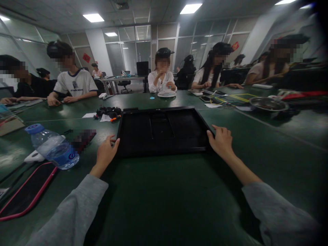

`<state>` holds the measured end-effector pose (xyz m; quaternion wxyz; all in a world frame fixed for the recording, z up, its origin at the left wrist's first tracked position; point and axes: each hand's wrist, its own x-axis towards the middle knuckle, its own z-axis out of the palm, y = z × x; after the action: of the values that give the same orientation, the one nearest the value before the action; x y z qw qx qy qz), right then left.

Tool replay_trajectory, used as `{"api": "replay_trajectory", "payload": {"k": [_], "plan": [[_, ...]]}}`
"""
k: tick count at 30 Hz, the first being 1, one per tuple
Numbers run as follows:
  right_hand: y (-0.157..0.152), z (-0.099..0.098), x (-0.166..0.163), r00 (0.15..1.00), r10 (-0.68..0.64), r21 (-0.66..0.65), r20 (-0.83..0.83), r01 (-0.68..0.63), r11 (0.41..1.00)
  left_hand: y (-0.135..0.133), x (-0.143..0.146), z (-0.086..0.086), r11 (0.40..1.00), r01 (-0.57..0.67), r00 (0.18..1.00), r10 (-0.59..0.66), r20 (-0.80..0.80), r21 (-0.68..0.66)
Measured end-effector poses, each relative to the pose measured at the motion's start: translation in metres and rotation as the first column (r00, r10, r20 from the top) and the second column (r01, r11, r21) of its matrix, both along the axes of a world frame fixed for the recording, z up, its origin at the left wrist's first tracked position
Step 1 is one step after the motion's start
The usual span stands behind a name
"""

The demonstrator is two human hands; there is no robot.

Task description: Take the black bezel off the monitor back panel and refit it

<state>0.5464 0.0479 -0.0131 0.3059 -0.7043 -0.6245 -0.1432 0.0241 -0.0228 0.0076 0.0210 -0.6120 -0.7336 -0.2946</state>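
Both hands (pixel 104 152) (pixel 222 141) (fingers (pixel 223 131) half-spread) touch a black tray (pixel 162 131).

Big green table (pixel 164 194), a bit shiny, w/ a flat blk tray (pixel 135 133) lying across the mid. On the L side sit a blue-cap water btl (pixel 55 150), a blk slab w/ pink rim (pixel 28 193) & a pile of small blk bits (pixel 109 111). Far side has a round white grille (pixel 167 94) & tiny blue disc (pixel 152 98); far R, a metal bowl (pixel 266 109).
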Motion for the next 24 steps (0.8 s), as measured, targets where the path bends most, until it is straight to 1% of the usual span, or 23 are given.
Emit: {"api": "replay_trajectory", "payload": {"k": [3,4,5,7,9,11,12,17,24], "plan": [[-0.002,0.001,-0.01,1.0,0.009,0.014,0.012,-0.009,1.0,0.0,0.004,-0.001,0.976,0.096,0.988,-0.069,-0.137,0.198],[-0.003,0.001,-0.012,1.0,0.025,-0.01,0.018,-0.025,1.0,0.0,0.007,-0.002,0.966,0.13,0.981,-0.093,-0.168,0.225],[-0.003,0.002,-0.014,0.999,0.047,-0.051,0.023,-0.046,0.998,-0.001,0.01,-0.002,0.961,0.166,0.974,-0.125,-0.187,0.222],[-0.005,0.004,-0.017,0.995,0.091,-0.156,0.028,-0.086,0.984,-0.003,0.017,-0.003,0.959,0.241,0.956,-0.208,-0.208,0.147],[-0.007,0.006,-0.019,0.994,0.107,-0.227,0.021,-0.099,0.969,-0.005,0.022,-0.005,0.95,0.311,0.93,-0.299,-0.213,0.024],[-0.009,0.009,-0.021,0.995,0.095,-0.243,0.011,-0.09,0.966,-0.005,0.024,-0.007,0.931,0.356,0.909,-0.364,-0.204,-0.077],[-0.009,0.01,-0.021,0.996,0.091,-0.243,0.006,-0.086,0.966,-0.004,0.024,-0.008,0.924,0.369,0.902,-0.383,-0.199,-0.104],[-0.01,0.01,-0.022,0.997,0.072,-0.222,-0.007,-0.072,0.972,-0.001,0.019,-0.01,0.917,0.38,0.894,-0.397,-0.207,-0.118],[-0.007,0.004,-0.016,0.996,0.088,-0.207,-0.012,-0.088,0.974,-0.003,0.019,-0.008,0.917,0.374,0.894,-0.397,-0.209,-0.141]]}}
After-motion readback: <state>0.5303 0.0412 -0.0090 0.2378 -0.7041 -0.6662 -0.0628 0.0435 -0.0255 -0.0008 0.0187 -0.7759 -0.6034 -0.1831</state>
